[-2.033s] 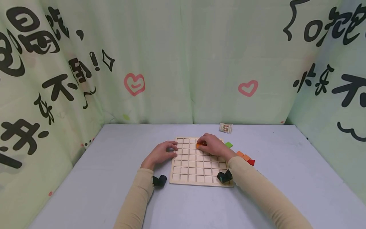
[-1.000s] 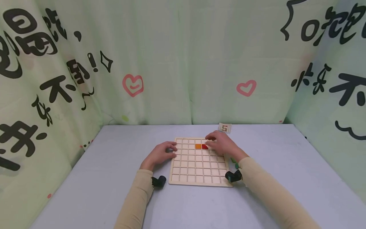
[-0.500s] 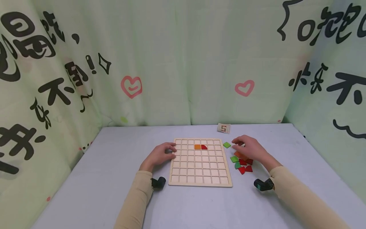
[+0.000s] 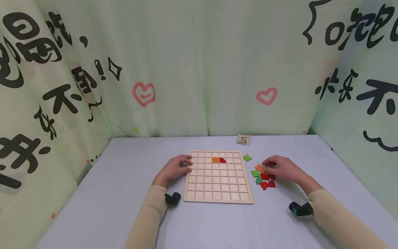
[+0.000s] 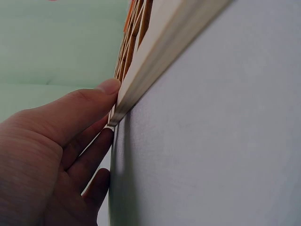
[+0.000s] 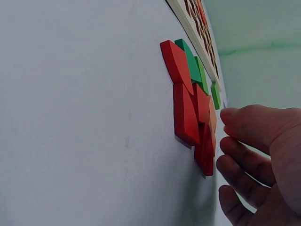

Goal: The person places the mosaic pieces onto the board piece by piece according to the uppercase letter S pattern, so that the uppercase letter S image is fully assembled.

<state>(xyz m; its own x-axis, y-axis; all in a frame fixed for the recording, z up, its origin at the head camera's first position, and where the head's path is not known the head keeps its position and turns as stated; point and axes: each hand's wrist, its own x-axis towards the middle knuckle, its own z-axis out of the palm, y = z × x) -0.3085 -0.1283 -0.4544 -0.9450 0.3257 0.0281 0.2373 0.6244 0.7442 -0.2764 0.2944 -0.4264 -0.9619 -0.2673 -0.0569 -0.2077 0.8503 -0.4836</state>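
A wooden grid board (image 4: pixel 217 201) lies on the table with an orange square tile (image 4: pixel 215 159) and a red quarter-round tile (image 4: pixel 222 160) side by side in one of its upper rows. My left hand (image 4: pixel 173 169) rests against the board's left edge; in the left wrist view its thumb (image 5: pixel 96 96) touches the rim. My right hand (image 4: pixel 284 167) hovers at a cluster of loose tiles to the board's right, nearest to an orange tile (image 4: pixel 259 167). In the right wrist view nothing shows between its thumb and fingers. Its fingers partly hide the far tiles.
Loose red tiles (image 6: pixel 186 115), a light green tile (image 4: pixel 255 173) and a teal tile (image 4: pixel 259 180) lie close together. Another green tile (image 4: pixel 247 157) sits by the board's upper right corner. A small patterned card (image 4: pixel 244 139) lies at the back edge, before the curtain (image 4: pixel 183 114).
My right hand placed the orange and red tiles on the board, let go, and moved right to the loose tiles. My left hand has stayed at the board's edge.
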